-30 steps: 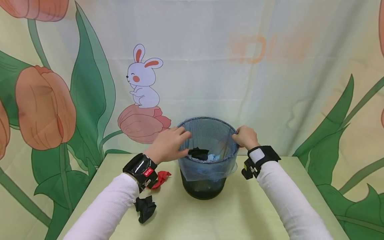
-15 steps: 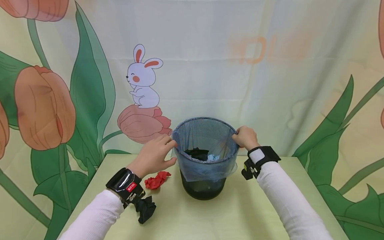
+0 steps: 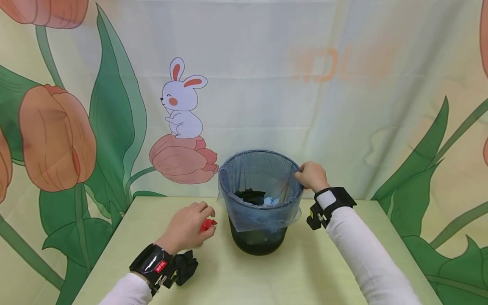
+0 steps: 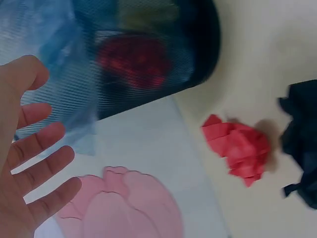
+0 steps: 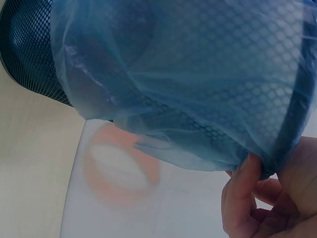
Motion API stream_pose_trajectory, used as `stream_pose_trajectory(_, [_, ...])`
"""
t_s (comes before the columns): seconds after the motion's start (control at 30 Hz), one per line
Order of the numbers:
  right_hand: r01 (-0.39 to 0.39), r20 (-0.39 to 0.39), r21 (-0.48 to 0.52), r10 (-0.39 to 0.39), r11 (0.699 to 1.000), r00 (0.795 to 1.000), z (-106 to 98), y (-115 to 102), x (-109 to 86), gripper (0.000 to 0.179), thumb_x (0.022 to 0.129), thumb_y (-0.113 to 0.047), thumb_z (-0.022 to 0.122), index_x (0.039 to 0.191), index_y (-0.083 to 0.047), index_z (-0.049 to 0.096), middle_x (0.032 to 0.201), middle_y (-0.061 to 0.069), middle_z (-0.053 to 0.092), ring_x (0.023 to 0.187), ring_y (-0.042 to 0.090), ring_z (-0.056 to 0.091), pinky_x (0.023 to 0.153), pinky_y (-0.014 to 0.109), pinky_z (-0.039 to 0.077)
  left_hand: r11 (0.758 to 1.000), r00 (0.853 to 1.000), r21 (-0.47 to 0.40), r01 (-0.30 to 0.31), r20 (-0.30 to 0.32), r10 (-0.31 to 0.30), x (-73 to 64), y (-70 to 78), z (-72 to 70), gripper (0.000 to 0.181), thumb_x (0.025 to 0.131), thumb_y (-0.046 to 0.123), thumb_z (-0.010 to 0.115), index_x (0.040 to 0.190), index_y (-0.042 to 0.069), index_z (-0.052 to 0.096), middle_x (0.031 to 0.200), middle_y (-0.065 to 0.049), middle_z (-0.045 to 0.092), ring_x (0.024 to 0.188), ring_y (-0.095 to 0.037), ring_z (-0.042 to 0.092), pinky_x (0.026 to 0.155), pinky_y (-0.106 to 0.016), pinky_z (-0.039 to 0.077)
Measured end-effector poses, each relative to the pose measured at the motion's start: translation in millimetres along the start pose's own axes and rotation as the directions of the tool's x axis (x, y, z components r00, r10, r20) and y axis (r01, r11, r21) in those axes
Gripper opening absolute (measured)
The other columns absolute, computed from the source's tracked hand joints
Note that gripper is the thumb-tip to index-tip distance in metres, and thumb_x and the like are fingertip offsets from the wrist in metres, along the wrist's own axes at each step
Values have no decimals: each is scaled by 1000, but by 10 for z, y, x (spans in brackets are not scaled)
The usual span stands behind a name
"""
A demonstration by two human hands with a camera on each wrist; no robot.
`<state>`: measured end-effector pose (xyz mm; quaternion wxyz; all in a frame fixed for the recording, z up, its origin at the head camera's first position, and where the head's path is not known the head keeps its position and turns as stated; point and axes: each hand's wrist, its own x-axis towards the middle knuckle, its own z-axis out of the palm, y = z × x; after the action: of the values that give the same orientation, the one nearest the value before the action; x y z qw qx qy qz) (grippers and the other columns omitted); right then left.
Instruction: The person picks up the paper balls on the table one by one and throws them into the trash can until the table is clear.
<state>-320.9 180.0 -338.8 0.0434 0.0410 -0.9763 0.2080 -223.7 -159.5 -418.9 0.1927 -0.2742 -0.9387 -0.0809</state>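
A black mesh wastebasket [image 3: 259, 243] stands on the table, lined with a translucent blue bag [image 3: 263, 218] folded over its rim. My right hand [image 3: 313, 176] pinches the rim and bag at the right side, thumb and fingers closed on it in the right wrist view. My left hand [image 3: 188, 224] is at a crumpled red paper [image 3: 207, 225], partly covering it in the head view. The left wrist view shows the fingers [image 4: 47, 168] spread and holding nothing, with the red paper [image 4: 240, 148] apart from them. A crumpled black paper [image 3: 187, 267] lies beside the left wrist.
Inside the basket are crumpled black paper [image 3: 250, 195] and light blue paper [image 3: 271, 201]; something red [image 4: 136, 59] shows through the mesh in the left wrist view. The pale table [image 3: 328, 262] ends at a printed curtain [image 3: 248, 84] behind the basket.
My left hand has left the basket's left rim and come down and left to the red paper. My right hand stays on the rim, and the basket stands where it was.
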Motion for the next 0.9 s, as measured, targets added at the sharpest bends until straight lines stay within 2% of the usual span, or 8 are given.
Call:
stream_pose_trajectory(0.17, [3,-3,-2,-3,1000,1000,7,2,4,37,80,-8,49,50,-15,29,45,-5,27,38,9,35,40,19,24,1000,1000,2,24,-8,-24,-185,-55,189,21,73,30,68,90,20,61,84,5,54,73,-11,47,54,-21,40])
stream_pose_trajectory(0.3, [-2,-1,2,2,1000,1000,9,0,2,38,81,-8,49,50,-15,29,45,-5,27,38,9,35,40,19,24,996,994,-14,90,61,-89,-323,-73,307,28,72,34,69,96,19,62,91,4,55,79,-13,48,59,-24,42])
stream_pose_trajectory(0.43, [3,-3,-4,-3,1000,1000,11,9,-1,38,81,-9,49,50,-16,29,45,-5,28,38,9,37,40,19,25,988,978,-15,156,146,-152,-449,-75,418,38,72,38,71,102,17,62,101,0,56,92,-19,53,74,-35,49])
stream_pose_trajectory(0.53, [2,-3,-9,-2,1000,1000,7,13,-1,38,81,-9,49,50,-16,29,44,-5,28,38,9,37,40,19,24,982,967,-23,185,181,-178,-544,-95,518,42,71,40,73,105,18,62,107,0,56,100,-20,53,81,-40,49])
stream_pose_trajectory(0.73, [2,-1,-15,-2,1000,1000,3,11,-6,39,83,-10,49,50,-16,29,45,-5,27,38,10,36,40,19,23,975,946,-8,222,243,-214,-699,-160,696,50,69,41,75,111,18,61,114,-4,57,104,-24,54,84,-46,48])
stream_pose_trajectory(0.9, [-2,-7,-18,2,1000,1000,18,12,7,39,83,-10,49,50,-16,29,44,-5,28,38,10,36,40,19,23,960,916,-5,279,300,-264,-800,-226,794,58,70,41,75,118,14,59,120,-10,55,110,-30,51,88,-52,46])
